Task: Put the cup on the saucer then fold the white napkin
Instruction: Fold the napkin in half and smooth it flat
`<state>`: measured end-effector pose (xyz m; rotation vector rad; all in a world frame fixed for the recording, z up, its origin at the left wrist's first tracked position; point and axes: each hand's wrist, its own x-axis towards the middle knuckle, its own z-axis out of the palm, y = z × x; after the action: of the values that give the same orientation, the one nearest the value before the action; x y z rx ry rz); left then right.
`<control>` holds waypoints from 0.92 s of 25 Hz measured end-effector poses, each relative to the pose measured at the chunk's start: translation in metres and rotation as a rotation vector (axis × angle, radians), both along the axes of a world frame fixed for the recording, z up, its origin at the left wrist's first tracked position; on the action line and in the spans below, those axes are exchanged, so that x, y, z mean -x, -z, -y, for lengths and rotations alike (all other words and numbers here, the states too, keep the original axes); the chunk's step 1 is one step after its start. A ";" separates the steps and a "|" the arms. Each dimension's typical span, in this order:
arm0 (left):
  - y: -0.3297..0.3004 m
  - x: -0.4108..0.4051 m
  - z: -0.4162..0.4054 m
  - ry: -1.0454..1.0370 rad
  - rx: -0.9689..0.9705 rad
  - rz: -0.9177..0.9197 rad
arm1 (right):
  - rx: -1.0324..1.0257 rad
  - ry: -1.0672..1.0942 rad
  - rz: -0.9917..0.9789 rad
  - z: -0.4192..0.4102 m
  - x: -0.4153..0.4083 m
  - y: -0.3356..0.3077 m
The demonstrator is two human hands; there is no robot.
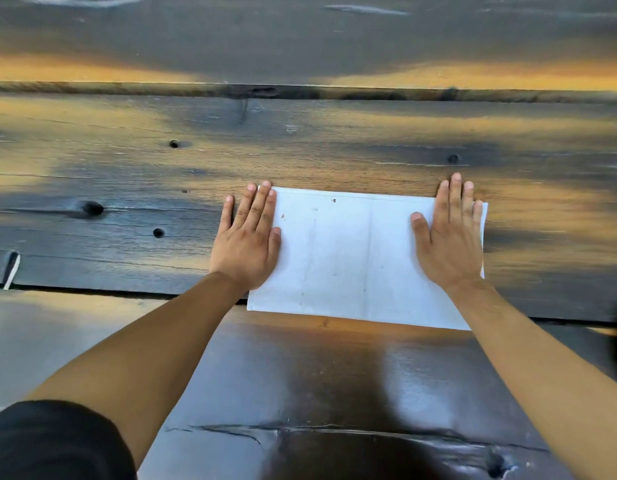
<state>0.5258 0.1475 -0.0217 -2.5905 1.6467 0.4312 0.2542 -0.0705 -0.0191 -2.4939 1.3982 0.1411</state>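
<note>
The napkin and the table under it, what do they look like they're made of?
The white napkin looks like woven cloth, matte: a stitched hem runs along its far edge and soft fold creases cross it, though stiff paper can't be ruled out. The table looks like dark-stained wooden planks with a glossy finish: knots, grain, seams and bright reflections show.

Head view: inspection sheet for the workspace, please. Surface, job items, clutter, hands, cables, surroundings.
Surface: dark wooden plank table, knots, gaps between planks, glare patches.
Job's things: white napkin lies flat as a rectangle with faint crease lines and small specks; cup and saucer not in view.
Clutter: nothing seen.
Hands: left hand flat on the napkin's left edge; right hand flat on its right end, fingers straight.
Cables: nothing seen.
Surroundings: only the tabletop shows; dark blurred shape at the right frame edge, unidentifiable.
</note>
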 end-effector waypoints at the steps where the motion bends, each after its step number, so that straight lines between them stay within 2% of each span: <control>1: -0.001 0.000 0.000 0.000 0.001 0.000 | -0.006 0.031 0.035 -0.011 -0.015 -0.002; 3: -0.001 -0.001 0.002 0.004 0.009 -0.012 | -0.021 -0.035 0.116 -0.042 -0.064 -0.006; 5: -0.001 -0.001 0.001 0.003 0.023 -0.021 | -0.046 -0.224 0.179 -0.086 -0.120 -0.006; 7: 0.001 -0.001 0.000 -0.009 0.038 -0.026 | -0.043 -0.356 0.161 -0.115 -0.156 -0.003; 11: 0.002 -0.001 -0.001 -0.004 0.049 -0.035 | 0.037 -0.430 0.086 -0.099 -0.137 0.008; 18: 0.002 0.000 -0.002 0.013 0.034 -0.009 | 0.057 -0.118 -0.034 -0.005 -0.002 0.005; 23: -0.001 -0.001 0.000 0.015 -0.002 -0.025 | 0.034 0.025 -0.008 0.004 0.005 0.004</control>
<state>0.5268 0.1478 -0.0203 -2.5801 1.6718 0.4664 0.2495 -0.0745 -0.0227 -2.5047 1.4459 0.1237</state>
